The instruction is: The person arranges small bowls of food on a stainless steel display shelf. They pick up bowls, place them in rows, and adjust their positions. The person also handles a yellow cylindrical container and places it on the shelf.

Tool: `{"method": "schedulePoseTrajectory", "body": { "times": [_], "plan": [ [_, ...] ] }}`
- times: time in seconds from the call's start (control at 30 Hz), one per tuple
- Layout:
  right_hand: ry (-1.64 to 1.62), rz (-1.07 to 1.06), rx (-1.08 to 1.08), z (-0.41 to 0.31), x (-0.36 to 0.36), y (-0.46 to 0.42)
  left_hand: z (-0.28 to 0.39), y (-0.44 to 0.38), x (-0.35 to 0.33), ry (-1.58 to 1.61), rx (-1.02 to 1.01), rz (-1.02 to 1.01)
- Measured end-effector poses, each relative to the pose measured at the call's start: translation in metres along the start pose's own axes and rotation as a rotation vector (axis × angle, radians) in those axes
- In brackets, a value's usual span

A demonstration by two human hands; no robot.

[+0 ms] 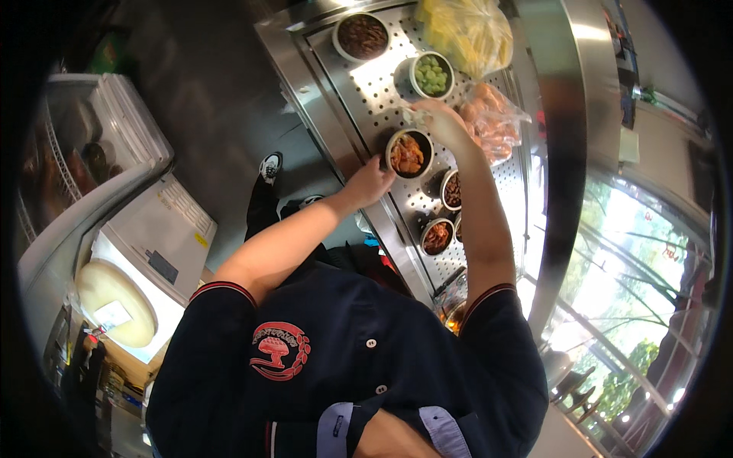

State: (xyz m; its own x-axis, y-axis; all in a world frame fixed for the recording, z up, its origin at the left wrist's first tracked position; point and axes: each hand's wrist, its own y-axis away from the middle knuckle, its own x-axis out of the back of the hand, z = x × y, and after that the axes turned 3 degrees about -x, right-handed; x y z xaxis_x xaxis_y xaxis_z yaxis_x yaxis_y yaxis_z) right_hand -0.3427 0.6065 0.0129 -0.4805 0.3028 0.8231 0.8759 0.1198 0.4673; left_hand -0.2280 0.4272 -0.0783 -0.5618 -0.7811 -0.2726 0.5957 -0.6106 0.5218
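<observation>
My left hand (pixel 371 182) grips the near rim of a round white container (pixel 409 153) with a dark inside, holding orange-red food pieces. Just beyond it, my right hand (pixel 440 119) holds a pale, crumpled item (pixel 416 116), blurred; cloth, paper or food, I cannot tell. On the perforated steel counter (pixel 381 106) stand a container of green pieces (pixel 432 75) and a larger one of dark brown pieces (pixel 361 37). Nearer me are containers of brown bits (pixel 452 189) and reddish strips (pixel 436 236), the former partly behind my right forearm.
A clear bag of orange-pink items (pixel 492 120) lies right of my right hand, a bag of yellow pieces (pixel 472 34) beyond it. A raised steel ledge (pixel 564 143) borders the counter's right side. Behind on the left stand a glass-lidded display case (pixel 109 126) and a scale-like appliance (pixel 163 240).
</observation>
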Motion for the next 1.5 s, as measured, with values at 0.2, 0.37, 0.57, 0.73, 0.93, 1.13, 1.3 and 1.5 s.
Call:
{"method": "schedulePoseTrajectory", "body": {
  "times": [0.2,0.37,0.57,0.73,0.93,1.13,1.3,1.5],
  "plan": [
    [-0.382,-0.161,-0.476,0.046,-0.018,0.020,0.009,0.013,-0.015,0.047,-0.140,0.034],
    [-0.678,-0.170,-0.591,0.049,-0.024,0.035,-0.003,-0.003,-0.019,0.126,-0.223,0.107],
    [-0.820,-0.039,-0.640,0.012,-0.019,0.054,0.018,0.013,0.002,0.233,-0.196,0.084],
    [-1.132,0.117,-0.634,-0.014,-0.029,0.076,0.062,0.043,0.022,0.433,-0.171,0.047],
    [-1.281,0.206,-0.530,-0.036,-0.032,0.098,0.093,0.061,0.054,0.368,-0.210,0.116],
    [-1.052,0.378,-0.217,-0.061,0.011,0.089,0.142,0.108,0.077,0.243,-0.221,0.155],
    [-0.934,0.060,0.070,-0.106,0.048,0.060,0.168,0.137,0.090,0.061,-0.244,0.064],
    [-0.829,-0.175,0.479,-0.146,0.065,0.071,0.187,0.159,0.087,-0.040,-0.202,0.053]
  ]
}}
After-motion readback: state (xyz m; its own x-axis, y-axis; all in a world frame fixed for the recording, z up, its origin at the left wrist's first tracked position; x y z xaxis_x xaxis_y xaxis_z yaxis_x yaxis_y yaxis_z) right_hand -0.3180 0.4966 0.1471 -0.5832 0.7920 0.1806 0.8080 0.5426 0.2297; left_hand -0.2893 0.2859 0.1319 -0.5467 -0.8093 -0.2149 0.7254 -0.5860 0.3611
